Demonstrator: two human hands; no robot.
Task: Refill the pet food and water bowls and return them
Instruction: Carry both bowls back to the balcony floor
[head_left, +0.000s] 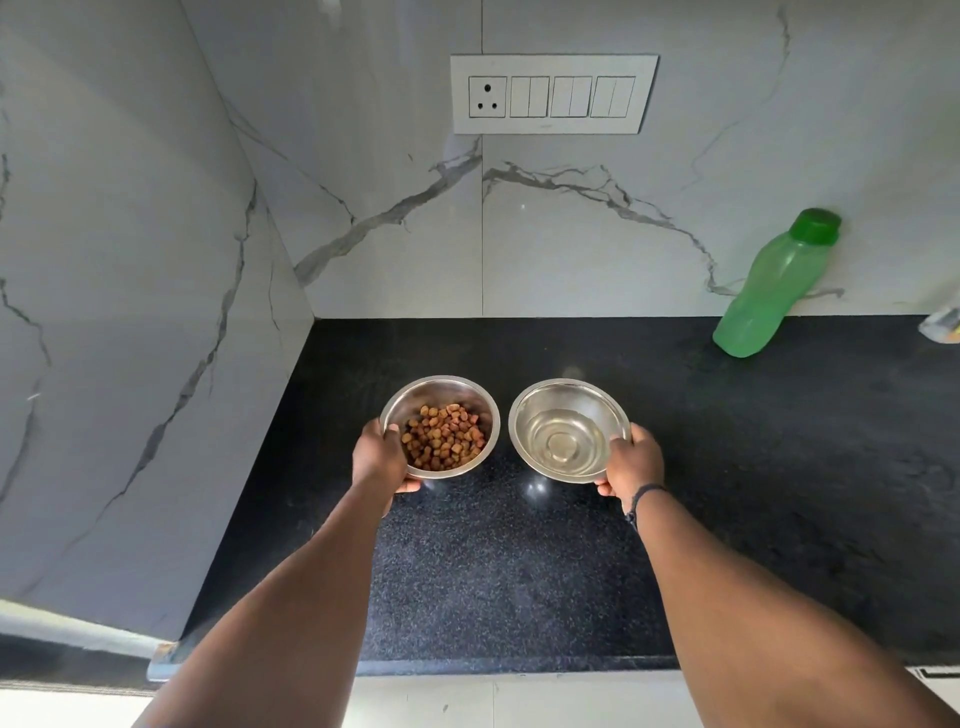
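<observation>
Two steel bowls sit side by side, close but not touching, over the black stone counter (727, 467) toward its left end, roughly midway between the back wall and the front edge. The left hand (381, 458) grips the food bowl (440, 425) at its near-left rim, thumb hooked over the lip and fingers curled beneath; brown kibble (442, 436) fills the bottom of it. The right hand (631, 461) holds the water bowl (569, 428) at its near-right rim in the same manner, thumb on top and fingers wrapped under, with clear water pooled inside. Bright reflections lie on the counter just below each bowl, so they may be lifted slightly off the surface, though the view does not settle that. A dark band (641, 496) circles the right wrist. A green bottle (774, 286) with a green cap leans against the marble wall at the counter's back edge, well right of the bowls. A white switch panel (553, 94) is mounted on the wall above.
</observation>
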